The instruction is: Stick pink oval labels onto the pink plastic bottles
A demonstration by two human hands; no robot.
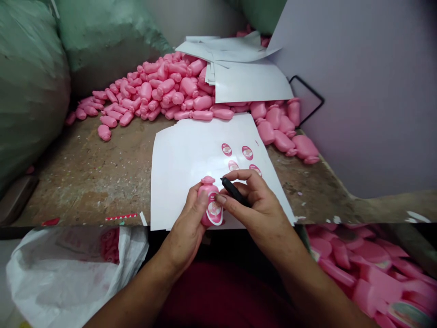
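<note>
My left hand grips a small pink plastic bottle, upright, with its narrow neck at the top. An oval pink-and-white sticker lies on the bottle's front, its lower edge at the bottle's side. In my right hand is a black pen-like tool with a dark pointed tip, held across the palm. The right thumb and a fingertip touch the sticker's right edge. Below the hands lies a white sticker sheet, with several oval stickers on its right half, partly hidden by my right hand.
A heap of pink bottles covers the back of the worn table. More white sheets rest on it. Large green sacks stand left, a white bag hangs below, and pink items fill the lower right.
</note>
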